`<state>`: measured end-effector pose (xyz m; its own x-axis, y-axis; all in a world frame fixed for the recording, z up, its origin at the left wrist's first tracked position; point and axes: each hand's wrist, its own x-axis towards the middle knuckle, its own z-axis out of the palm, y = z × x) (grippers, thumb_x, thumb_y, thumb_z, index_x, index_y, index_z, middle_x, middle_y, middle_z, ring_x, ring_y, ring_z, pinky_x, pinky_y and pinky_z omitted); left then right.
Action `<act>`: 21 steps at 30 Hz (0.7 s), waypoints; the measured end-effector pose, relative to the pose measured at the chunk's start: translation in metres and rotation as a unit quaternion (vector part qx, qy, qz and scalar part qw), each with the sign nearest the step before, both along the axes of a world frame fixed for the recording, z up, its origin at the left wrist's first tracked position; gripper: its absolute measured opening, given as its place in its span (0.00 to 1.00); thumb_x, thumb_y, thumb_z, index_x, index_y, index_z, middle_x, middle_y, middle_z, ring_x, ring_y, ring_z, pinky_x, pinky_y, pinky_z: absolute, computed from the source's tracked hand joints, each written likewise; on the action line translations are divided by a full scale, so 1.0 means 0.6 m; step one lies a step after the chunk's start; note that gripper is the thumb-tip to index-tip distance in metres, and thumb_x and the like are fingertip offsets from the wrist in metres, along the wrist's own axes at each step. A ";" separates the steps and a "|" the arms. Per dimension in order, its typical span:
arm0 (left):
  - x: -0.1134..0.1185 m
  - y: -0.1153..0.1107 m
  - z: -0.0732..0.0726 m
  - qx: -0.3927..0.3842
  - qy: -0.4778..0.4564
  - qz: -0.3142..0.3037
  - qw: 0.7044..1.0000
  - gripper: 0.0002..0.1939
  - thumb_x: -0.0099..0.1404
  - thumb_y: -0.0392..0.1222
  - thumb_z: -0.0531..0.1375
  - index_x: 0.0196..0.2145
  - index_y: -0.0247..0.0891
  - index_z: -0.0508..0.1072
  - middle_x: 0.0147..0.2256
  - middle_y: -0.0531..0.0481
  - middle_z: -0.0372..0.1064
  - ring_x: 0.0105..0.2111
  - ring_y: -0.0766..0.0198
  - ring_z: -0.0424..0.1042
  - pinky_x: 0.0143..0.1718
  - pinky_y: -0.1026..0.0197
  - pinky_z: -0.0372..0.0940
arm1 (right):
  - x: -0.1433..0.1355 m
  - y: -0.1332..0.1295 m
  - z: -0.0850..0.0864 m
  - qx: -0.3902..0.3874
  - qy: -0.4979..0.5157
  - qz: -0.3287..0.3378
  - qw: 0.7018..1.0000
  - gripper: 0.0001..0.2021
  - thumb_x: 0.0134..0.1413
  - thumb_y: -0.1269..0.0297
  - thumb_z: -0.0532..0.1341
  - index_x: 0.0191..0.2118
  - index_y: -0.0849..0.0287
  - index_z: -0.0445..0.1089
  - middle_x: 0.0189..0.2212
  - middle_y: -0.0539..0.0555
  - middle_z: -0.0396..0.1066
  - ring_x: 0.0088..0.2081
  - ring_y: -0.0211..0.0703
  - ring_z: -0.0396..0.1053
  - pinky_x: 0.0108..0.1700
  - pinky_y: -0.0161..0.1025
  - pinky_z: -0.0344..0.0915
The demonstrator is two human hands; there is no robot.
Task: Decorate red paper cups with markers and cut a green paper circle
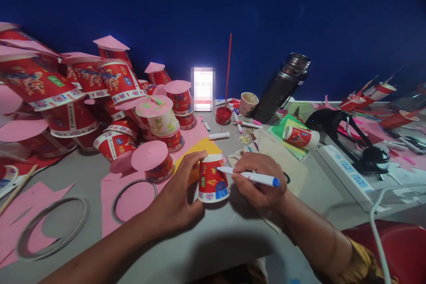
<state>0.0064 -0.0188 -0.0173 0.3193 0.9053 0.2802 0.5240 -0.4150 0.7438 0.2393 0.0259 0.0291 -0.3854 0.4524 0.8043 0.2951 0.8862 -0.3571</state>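
Seems the drawing step: L hand (pixel 181 193) clamped on cup (pixel 213 177), R hand (pixel 266 166) round marker (pixel 259 178); tip contact unclear. Next stroke prob. needs cup steady.

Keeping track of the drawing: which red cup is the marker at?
The cup in the left hand, facing the marker tip; no other cup is held.

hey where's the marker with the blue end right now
The marker is in your right hand, below and right of centre in the head view, its tip at the red cup in your left hand.
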 end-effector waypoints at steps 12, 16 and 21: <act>0.000 0.000 0.001 0.002 0.000 0.002 1.000 0.42 0.59 0.31 0.61 0.69 0.44 0.54 0.67 0.39 0.62 0.69 0.46 0.66 0.69 0.43 0.66 | -0.001 0.000 0.001 -0.005 0.002 -0.031 1.000 0.07 0.61 0.74 0.62 0.34 0.55 0.71 0.23 0.49 0.77 0.24 0.40 0.75 0.29 0.37 0.71; 0.000 0.000 0.000 0.008 0.000 -0.001 1.000 0.42 0.60 0.31 0.62 0.69 0.44 0.54 0.67 0.39 0.62 0.68 0.46 0.67 0.69 0.43 0.66 | 0.000 -0.001 -0.001 -0.020 0.009 -0.011 1.000 0.06 0.62 0.73 0.61 0.35 0.55 0.71 0.24 0.49 0.78 0.24 0.41 0.76 0.30 0.38 0.72; 0.001 0.000 -0.002 0.008 -0.005 -0.005 1.000 0.42 0.60 0.31 0.62 0.69 0.45 0.54 0.66 0.39 0.63 0.67 0.46 0.68 0.68 0.43 0.67 | -0.001 0.000 -0.004 -0.001 0.018 -0.016 1.000 0.06 0.62 0.75 0.62 0.37 0.55 0.72 0.25 0.50 0.78 0.25 0.41 0.76 0.30 0.38 0.72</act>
